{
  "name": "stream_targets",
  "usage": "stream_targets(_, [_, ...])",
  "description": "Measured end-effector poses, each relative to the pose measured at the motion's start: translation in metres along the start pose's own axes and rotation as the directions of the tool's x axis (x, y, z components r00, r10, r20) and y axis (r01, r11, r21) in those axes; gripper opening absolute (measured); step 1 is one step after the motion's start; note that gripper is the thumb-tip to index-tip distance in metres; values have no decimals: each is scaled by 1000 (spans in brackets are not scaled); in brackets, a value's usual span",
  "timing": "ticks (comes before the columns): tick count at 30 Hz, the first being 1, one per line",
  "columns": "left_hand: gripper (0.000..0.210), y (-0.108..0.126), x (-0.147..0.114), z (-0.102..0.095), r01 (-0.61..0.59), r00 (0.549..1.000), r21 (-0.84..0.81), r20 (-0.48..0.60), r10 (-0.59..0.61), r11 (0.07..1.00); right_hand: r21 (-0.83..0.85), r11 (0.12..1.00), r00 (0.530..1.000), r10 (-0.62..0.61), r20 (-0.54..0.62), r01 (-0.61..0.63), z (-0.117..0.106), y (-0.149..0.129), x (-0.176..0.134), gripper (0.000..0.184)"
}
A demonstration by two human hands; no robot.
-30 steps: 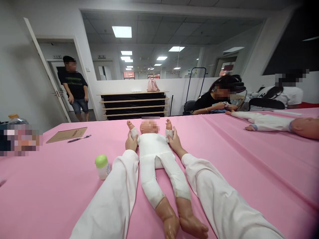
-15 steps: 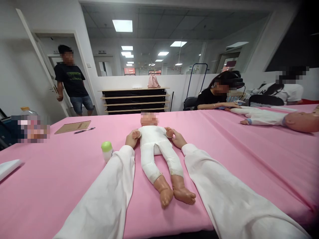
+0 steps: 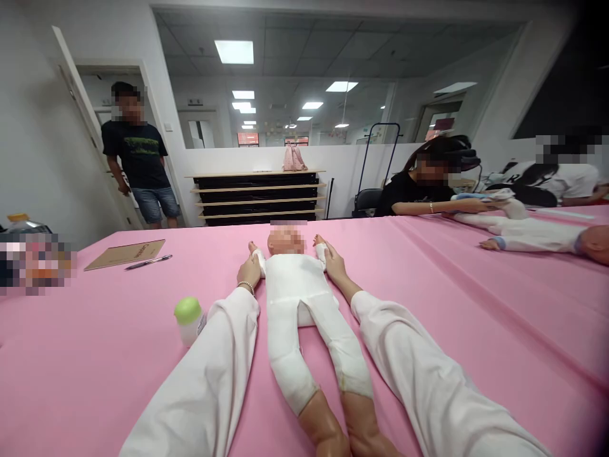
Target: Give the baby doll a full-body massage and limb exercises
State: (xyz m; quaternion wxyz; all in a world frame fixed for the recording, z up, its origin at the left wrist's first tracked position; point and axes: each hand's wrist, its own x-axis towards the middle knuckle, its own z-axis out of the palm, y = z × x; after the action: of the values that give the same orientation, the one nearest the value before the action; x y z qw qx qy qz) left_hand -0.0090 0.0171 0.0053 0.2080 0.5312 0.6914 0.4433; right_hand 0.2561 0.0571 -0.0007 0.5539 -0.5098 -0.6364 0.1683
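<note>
A baby doll (image 3: 299, 279) with a white cloth body lies on its back on the pink-covered table (image 3: 451, 304), head away from me and bare feet toward me. My left hand (image 3: 249, 271), with a beaded bracelet at the wrist, is closed around the doll's arm on the left. Around the arm on the right, my right hand (image 3: 335, 261) is closed too. Both doll arms are bent upward, their small hands beside its head. A bottle with a green cap (image 3: 189, 317) stands left of my left sleeve.
A brown notebook (image 3: 124, 254) and a pen (image 3: 148, 262) lie at the far left, near a large plastic bottle (image 3: 31, 225). On the right, a seated person (image 3: 419, 190) handles another doll (image 3: 537, 231). Another person (image 3: 140, 155) stands by the door.
The doll's arms have been raised from beside its torso to beside its head, my hands moving with them. The view has moved closer. The seated person's hands have moved right, lifting cloth.
</note>
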Motion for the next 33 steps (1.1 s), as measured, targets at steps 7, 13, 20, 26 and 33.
stream_targets(7, [51,-4,11,2,49,998,7,-30,-49,999,-52,990,991,127,-52,-130,1,3,0,51])
stream_targets(13, [51,-14,-5,-1,51,988,-106,-141,-65,993,297,906,841,400,-364,-302,-7,7,-2,60])
stream_targets(20, [52,-19,-17,1,106,975,-194,-174,-140,975,395,837,682,542,-491,-380,-15,4,-20,53])
stream_targets(26, [53,-11,-29,-1,93,973,-197,-189,-131,976,431,854,697,499,-515,-293,-17,-17,-34,56])
stream_targets(33, [73,11,-39,-5,-9,959,-138,-281,-30,990,319,937,920,-8,-392,144,-15,-41,-38,62])
